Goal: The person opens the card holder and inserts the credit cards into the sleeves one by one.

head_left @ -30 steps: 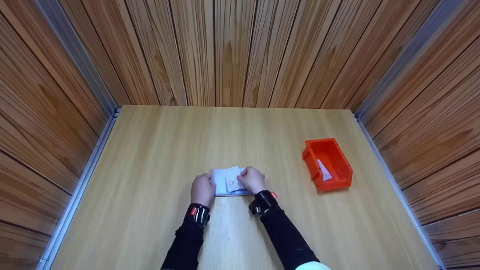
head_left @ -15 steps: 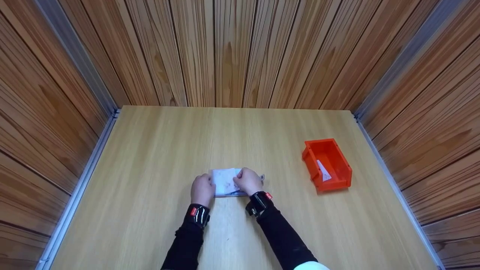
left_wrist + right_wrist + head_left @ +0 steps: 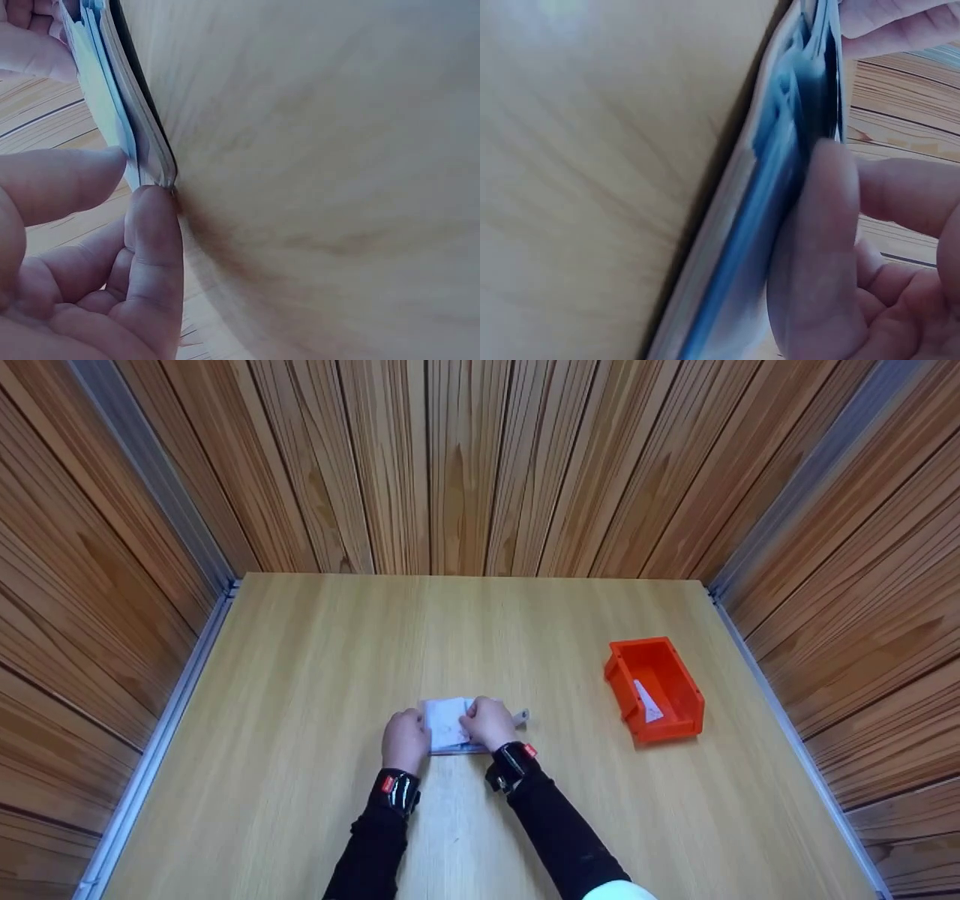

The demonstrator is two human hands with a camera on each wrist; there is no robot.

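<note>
A small flat booklet (image 3: 442, 751) with white and blue layers lies on the table between the hands. My left hand (image 3: 405, 739) pinches its left edge. In the left wrist view, the thumb and a finger (image 3: 154, 232) meet at the booklet's corner. A white paper sheet (image 3: 446, 721) with faint marks lies on top. My right hand (image 3: 491, 724) pinches this sheet near its right side. In the right wrist view, the thumb and a finger (image 3: 829, 225) close on the upper layers, which stand a little apart from those below. The right hand hides the booklet's right part.
An orange-red open bin (image 3: 679, 682) stands to the right, with a white triangular piece of paper (image 3: 647, 702) inside. A small grey item (image 3: 521, 718) pokes out beside the right hand. Wooden walls (image 3: 465, 465) enclose the table (image 3: 337, 645) at the back and sides.
My right hand has shifted slightly left. The paper sheet, earlier tilted and raised over the booklet, now lies flatter and further left. The left hand has stayed in place.
</note>
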